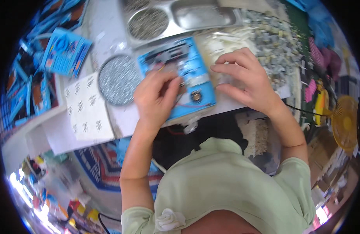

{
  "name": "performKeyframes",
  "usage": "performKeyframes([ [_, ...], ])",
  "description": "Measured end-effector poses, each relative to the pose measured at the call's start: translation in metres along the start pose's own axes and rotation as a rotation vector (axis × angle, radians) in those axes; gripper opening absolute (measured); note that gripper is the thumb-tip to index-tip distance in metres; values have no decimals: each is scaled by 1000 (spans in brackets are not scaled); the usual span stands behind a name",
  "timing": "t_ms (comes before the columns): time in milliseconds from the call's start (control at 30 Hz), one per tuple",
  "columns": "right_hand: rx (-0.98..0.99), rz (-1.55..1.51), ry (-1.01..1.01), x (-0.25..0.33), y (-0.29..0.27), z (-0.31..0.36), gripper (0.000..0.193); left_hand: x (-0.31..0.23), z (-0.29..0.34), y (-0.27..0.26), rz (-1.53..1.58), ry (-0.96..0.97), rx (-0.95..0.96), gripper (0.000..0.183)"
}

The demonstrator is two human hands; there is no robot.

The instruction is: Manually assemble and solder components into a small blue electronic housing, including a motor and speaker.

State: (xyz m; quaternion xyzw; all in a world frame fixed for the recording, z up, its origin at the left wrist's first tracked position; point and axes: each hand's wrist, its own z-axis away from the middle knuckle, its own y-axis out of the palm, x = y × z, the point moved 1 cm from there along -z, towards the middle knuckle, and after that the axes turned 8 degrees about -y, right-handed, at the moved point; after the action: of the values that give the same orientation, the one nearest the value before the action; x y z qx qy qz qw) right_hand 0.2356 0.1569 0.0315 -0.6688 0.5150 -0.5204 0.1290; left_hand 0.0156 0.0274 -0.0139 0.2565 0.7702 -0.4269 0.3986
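A blue plastic casing (201, 99) lies at the table's near edge, with a dark slotted part, thin wires and a round coppery part in it. My left hand (152, 97) rests over its left side, thumb and forefinger closed together. What they pinch, if anything, is too small and blurred to make out. My right hand (248, 80) hovers to the right of the casing, fingers apart and curved, with nothing visible in them. Behind that hand lies a heap of white plastic pieces (226, 43). Left of the casing sits a round dish of small silvery metal pieces (119, 80).
A steel tray (176, 29) with compartments stands at the back, thin metal pieces in its round well. Many small grey parts (271, 43) spread at right. A blue panel (65, 52) and a marked white sheet (86, 109) lie left, near piled blue casings (32, 93).
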Motion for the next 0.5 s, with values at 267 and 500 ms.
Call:
performKeyframes([
  [267, -68, 801, 349, -79, -92, 47, 18, -28, 6, -5, -39, 193, 186, 14],
  [500, 43, 972, 485, -99, -76, 31, 21, -66, -7, -6, -2, 214, 278, 18],
])
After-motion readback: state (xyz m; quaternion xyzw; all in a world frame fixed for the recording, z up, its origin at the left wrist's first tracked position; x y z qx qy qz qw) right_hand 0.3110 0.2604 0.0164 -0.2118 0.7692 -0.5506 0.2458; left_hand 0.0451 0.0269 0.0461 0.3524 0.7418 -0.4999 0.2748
